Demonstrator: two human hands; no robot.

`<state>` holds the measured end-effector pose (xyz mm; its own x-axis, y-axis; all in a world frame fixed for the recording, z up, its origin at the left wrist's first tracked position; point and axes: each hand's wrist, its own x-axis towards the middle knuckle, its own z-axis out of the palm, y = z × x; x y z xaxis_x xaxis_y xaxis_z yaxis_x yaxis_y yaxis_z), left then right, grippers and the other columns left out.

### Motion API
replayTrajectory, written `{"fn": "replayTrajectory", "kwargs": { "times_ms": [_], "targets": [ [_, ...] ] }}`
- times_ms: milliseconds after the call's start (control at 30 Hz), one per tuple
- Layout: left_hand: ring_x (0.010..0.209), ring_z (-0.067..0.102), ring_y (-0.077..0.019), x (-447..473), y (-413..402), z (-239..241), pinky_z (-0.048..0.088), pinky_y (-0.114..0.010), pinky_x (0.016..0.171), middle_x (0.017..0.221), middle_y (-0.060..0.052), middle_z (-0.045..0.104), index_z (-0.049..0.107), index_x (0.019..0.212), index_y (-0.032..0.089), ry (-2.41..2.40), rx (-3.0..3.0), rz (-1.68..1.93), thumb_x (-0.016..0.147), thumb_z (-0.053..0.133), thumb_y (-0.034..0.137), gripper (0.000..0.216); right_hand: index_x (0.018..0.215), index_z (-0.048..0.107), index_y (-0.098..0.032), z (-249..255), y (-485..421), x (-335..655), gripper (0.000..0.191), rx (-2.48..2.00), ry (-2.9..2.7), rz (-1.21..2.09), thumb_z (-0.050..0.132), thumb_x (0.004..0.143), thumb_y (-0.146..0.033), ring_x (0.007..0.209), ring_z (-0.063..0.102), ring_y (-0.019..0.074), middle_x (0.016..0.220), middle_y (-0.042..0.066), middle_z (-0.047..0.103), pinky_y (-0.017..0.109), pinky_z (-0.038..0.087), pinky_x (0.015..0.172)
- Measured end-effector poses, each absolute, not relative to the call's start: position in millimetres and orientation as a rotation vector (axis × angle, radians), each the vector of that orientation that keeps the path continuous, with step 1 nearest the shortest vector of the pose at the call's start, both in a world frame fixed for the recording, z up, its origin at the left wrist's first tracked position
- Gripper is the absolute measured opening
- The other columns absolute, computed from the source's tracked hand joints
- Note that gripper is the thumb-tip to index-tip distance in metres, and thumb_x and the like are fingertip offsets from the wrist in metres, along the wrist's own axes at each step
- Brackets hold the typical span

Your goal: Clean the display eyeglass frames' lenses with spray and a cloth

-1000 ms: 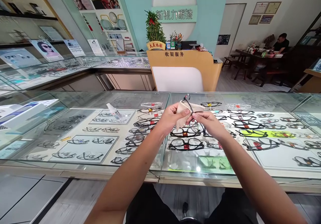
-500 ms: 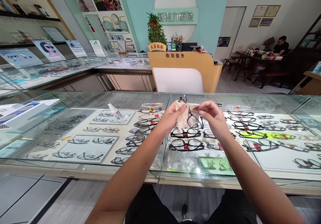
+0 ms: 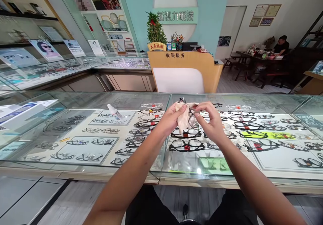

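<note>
Intently close above a glass counter, a person's left hand closes on a beige cloth, thumb pressed on top, with a dark pair of glasses caught in its folds. The right hand is half curled at the lens side, thumb and forefinger near each other; whether they pinch cloth or rim is hard to tell from this angle. Frames line the display below. A white bottle is on the counter at left. Beyond, a leafy plant tops a wooden desk.
</note>
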<state>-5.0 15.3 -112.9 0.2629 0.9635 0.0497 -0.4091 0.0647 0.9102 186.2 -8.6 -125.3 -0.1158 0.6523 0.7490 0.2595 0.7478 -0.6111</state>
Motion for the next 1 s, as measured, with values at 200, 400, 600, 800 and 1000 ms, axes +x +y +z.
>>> {"fn": "replayTrajectory", "kwargs": {
  "times_ms": [200, 400, 600, 800, 1000],
  "targets": [
    [0.064, 0.062, -0.0122, -2.2, 11.1, -114.2, 0.055, -0.027, 0.06, 0.08, 0.001, 0.069, 0.066, 0.096, 0.017, 0.719, 1.074, 1.193, 0.068, 0.099, 0.056, 0.058, 0.101, 0.071, -0.029, -122.5, -11.9, 183.6, 0.002, -0.812, -1.732, 0.354, 0.072, 0.099, -0.031, 0.112, 0.067, 0.0282, 0.112, 0.008, 0.069, 0.049, 0.052, 0.103],
    [0.065, 0.058, -0.0097, 0.1, 10.3, -116.1, 0.048, -0.023, 0.062, 0.08, 0.002, 0.068, 0.069, 0.093, 0.016, 0.734, 1.091, 1.253, 0.071, 0.097, 0.056, 0.053, 0.092, 0.074, -0.027, -128.0, -9.8, 179.6, 0.009, -0.83, -1.757, 0.373, 0.071, 0.1, -0.031, 0.112, 0.068, 0.0282, 0.114, 0.009, 0.065, 0.049, 0.053, 0.103],
    [0.063, 0.056, -0.0096, 1.4, 9.8, -116.7, 0.046, -0.023, 0.06, 0.078, 0.002, 0.067, 0.07, 0.093, 0.016, 0.754, 1.082, 1.262, 0.069, 0.098, 0.057, 0.055, 0.091, 0.076, -0.026, -131.2, -7.4, 178.0, 0.013, -0.82, -1.766, 0.397, 0.069, 0.102, -0.029, 0.114, 0.067, 0.0276, 0.117, 0.01, 0.062, 0.049, 0.053, 0.104],
    [0.065, 0.057, -0.0093, 1.9, 9.4, -118.6, 0.045, -0.021, 0.06, 0.082, 0.0, 0.07, 0.073, 0.096, 0.015, 0.734, 1.083, 1.264, 0.07, 0.098, 0.053, 0.052, 0.091, 0.072, -0.026, -129.5, -6.7, 178.0, 0.014, -0.842, -1.749, 0.419, 0.074, 0.1, -0.036, 0.12, 0.063, 0.0291, 0.117, 0.011, 0.062, 0.05, 0.051, 0.107],
    [0.065, 0.06, -0.0108, -2.8, 7.6, -118.9, 0.047, -0.023, 0.058, 0.085, -0.001, 0.071, 0.078, 0.11, 0.018, 0.763, 1.182, 1.184, 0.075, 0.097, 0.046, 0.048, 0.088, 0.069, -0.025, -127.4, -7.3, 180.5, 0.024, -0.851, -1.792, 0.517, 0.065, 0.105, -0.042, 0.123, 0.061, 0.0281, 0.121, 0.011, 0.061, 0.05, 0.048, 0.111]
  ]
}}
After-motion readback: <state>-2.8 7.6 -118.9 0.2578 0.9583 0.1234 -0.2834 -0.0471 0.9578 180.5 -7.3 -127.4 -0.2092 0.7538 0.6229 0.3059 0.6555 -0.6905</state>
